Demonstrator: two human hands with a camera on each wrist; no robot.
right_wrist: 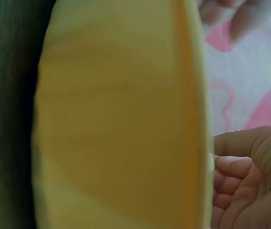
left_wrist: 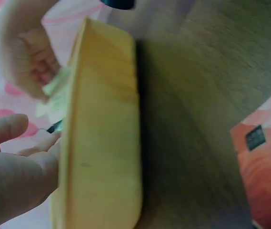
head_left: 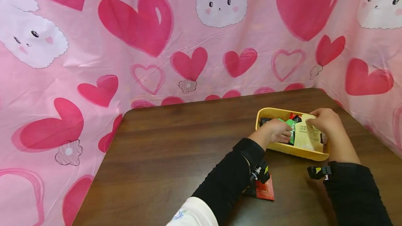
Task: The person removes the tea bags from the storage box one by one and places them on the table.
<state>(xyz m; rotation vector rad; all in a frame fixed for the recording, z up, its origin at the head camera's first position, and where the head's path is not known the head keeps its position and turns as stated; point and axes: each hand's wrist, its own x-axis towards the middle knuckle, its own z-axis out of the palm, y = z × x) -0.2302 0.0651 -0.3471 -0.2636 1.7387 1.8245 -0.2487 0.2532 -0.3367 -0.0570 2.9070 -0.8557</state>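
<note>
A yellow box (head_left: 292, 150) holds several packets on the right side of the table. My right hand (head_left: 328, 120) pinches the top edge of a cream packet (head_left: 303, 133) that stands in the box. My left hand (head_left: 274, 131) reaches over the near rim, its fingers loosely extended beside a green packet (head_left: 290, 125). In the left wrist view, the thumb and fingers of the left hand (left_wrist: 16, 171) are apart, the fingertips partly hidden by the box wall (left_wrist: 104, 133). The right wrist view shows the right hand (right_wrist: 252, 183) at the rim, its fingertips partly hidden.
A red and black packet (head_left: 265, 188) lies on the brown table (head_left: 176, 149) nearer to me, partly beneath the left forearm. Behind the table hangs a pink cloth (head_left: 201, 37) with hearts and rabbits. Dark packets (head_left: 265, 120) lie at the box's left end.
</note>
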